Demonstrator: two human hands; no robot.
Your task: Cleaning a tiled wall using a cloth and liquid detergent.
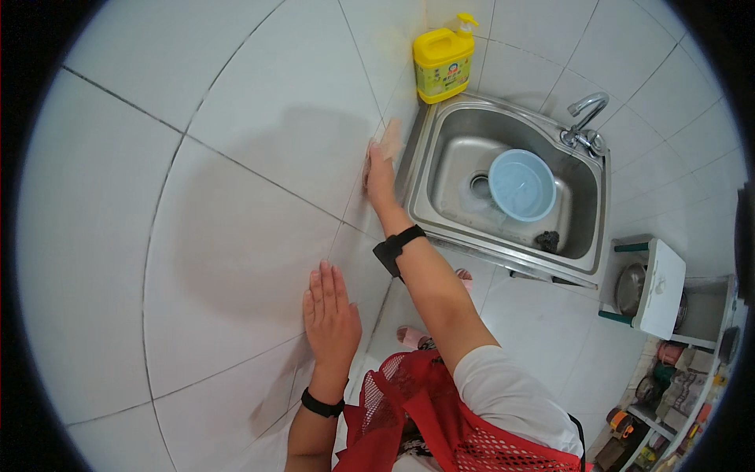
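Hands number two beside one tiled wall

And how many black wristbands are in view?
2: a slim black wristband just below the left hand, and a bulkier black wristband just below the right hand.

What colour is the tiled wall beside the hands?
White tiled wall with dark grout lines; head view.

Left fingers extended by tiled wall — blue basin in sink.
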